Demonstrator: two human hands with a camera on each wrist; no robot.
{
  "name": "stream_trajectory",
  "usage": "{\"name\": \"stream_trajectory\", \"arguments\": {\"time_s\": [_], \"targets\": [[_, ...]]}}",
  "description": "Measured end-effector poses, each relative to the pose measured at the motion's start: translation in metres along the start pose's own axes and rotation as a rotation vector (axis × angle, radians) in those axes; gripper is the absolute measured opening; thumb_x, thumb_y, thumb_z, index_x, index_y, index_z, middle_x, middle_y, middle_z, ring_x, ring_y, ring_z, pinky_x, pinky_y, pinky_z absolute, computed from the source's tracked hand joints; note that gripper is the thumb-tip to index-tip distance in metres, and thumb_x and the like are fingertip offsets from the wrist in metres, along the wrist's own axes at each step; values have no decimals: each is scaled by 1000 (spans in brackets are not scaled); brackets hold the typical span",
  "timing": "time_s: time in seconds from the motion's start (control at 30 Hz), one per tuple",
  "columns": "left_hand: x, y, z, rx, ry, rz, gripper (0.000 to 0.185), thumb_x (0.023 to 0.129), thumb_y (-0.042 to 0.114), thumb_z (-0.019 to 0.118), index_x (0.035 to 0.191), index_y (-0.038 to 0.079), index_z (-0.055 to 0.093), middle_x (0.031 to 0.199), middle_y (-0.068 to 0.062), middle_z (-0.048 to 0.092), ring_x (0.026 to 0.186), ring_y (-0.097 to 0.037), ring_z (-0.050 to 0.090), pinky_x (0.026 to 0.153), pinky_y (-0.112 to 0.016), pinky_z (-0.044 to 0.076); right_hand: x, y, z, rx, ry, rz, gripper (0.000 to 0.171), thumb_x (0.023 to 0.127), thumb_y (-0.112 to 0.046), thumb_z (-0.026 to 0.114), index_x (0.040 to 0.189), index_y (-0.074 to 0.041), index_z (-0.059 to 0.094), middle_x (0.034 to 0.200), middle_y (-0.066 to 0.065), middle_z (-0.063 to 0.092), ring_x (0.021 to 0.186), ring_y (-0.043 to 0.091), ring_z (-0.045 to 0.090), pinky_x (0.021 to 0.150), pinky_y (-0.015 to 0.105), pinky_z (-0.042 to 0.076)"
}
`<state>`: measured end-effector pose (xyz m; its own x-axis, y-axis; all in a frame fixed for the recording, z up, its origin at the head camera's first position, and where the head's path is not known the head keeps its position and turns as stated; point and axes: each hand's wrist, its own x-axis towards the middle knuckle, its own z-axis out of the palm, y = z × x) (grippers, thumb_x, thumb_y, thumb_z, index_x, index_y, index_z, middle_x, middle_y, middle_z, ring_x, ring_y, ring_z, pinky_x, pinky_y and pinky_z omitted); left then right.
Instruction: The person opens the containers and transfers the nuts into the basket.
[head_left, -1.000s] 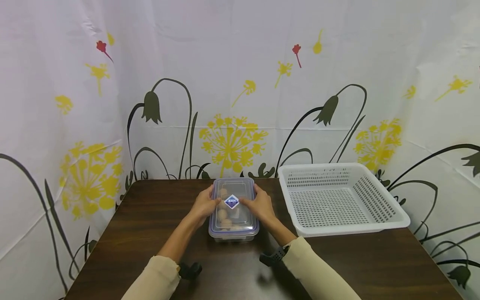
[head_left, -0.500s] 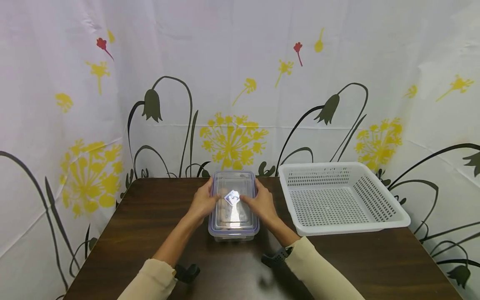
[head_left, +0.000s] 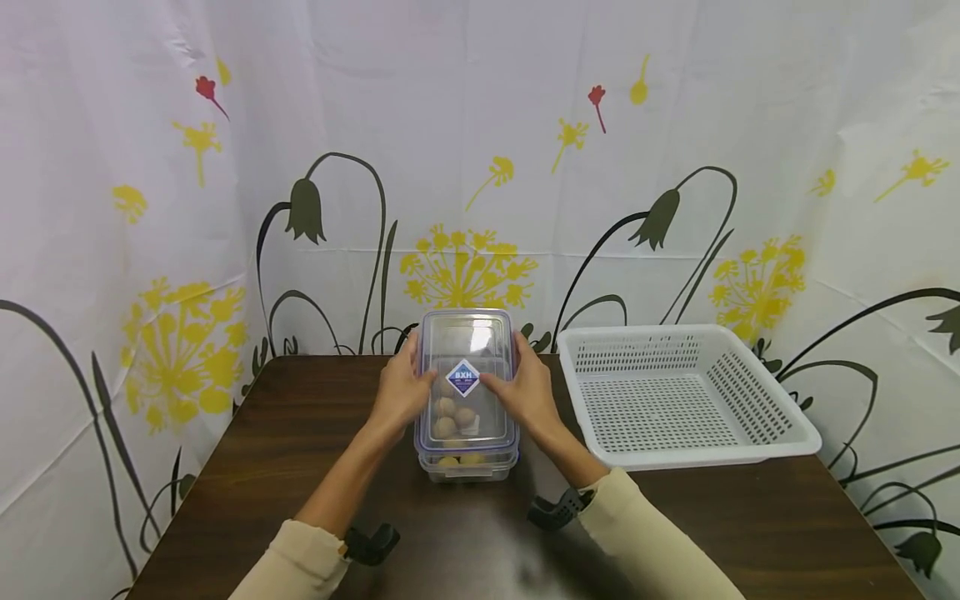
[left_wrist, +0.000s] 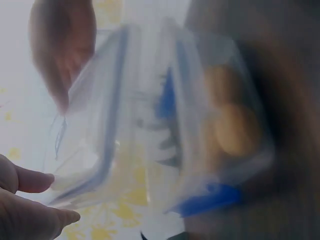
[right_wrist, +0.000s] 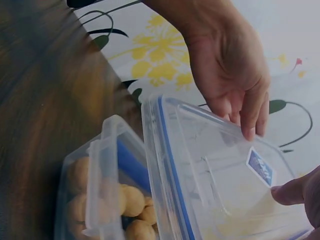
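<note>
A clear plastic lid (head_left: 487,417) with a blue-lavender edge seal and a blue-and-white BXH sticker (head_left: 462,377) is raised and tilted above its clear food container (head_left: 468,472). My left hand (head_left: 399,393) grips the lid's left side, thumb on top. On the opposite side my right hand (head_left: 532,393) holds it, its thumb beside the sticker. The right wrist view shows a gap between lid and container wall (right_wrist: 100,190). Inside lie several round tan-brown balls (right_wrist: 134,200). Motion blurs the container in the left wrist view, where a blue latch (left_wrist: 207,199) shows low on it.
To the right on the dark wooden table (head_left: 315,417) stands a white perforated plastic basket (head_left: 697,457). A white curtain (head_left: 465,125) printed with flowers hangs behind the table. Both wrists carry black straps with small cameras (head_left: 371,546).
The lid has risen off the container and tipped, its far edge now higher against the curtain. Both hands moved up with it, still gripping its sides. The basket stayed put.
</note>
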<state>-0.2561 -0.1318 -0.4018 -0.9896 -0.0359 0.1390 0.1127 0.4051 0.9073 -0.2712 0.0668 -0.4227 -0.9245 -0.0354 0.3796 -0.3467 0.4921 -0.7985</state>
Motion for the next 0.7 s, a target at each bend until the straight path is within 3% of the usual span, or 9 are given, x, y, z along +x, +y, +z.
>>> {"name": "stream_trajectory", "arguments": {"time_s": [0.2,0.3,0.4,0.5,0.7], "targets": [[-2,17,-3,-155,37,-1,74,105,-7,53,168,-1,14,173,-20,19,160,-34,25,128,-42,26,4,-10,-4,73,73,-61,95,84,-6,89,161,6,35,158,25,49,143,38,54,116,46,47],[-4,22,-2,-229,78,52,74,104,-11,53,169,3,19,174,-16,23,160,-31,27,127,-41,29,6,-13,-5,147,101,-99,97,83,0,88,162,5,33,161,24,45,145,35,51,116,44,46],[-6,24,-1,-265,111,143,76,101,-16,54,168,6,26,172,-13,29,158,-27,31,125,-38,33,7,-14,-7,293,107,-123,94,86,3,85,163,5,30,164,23,42,150,33,45,119,43,43],[-9,22,2,-237,144,257,76,99,-18,57,166,6,31,170,-13,35,156,-25,36,122,-33,37,9,-16,-11,488,82,-86,86,94,-4,80,165,0,30,166,18,40,153,30,42,122,44,40],[-10,16,8,-147,228,516,71,94,-23,61,159,2,43,164,-15,45,151,-28,43,118,-28,39,14,-26,-20,919,29,27,63,110,-20,52,163,6,28,167,22,37,157,31,34,129,45,28]]}}
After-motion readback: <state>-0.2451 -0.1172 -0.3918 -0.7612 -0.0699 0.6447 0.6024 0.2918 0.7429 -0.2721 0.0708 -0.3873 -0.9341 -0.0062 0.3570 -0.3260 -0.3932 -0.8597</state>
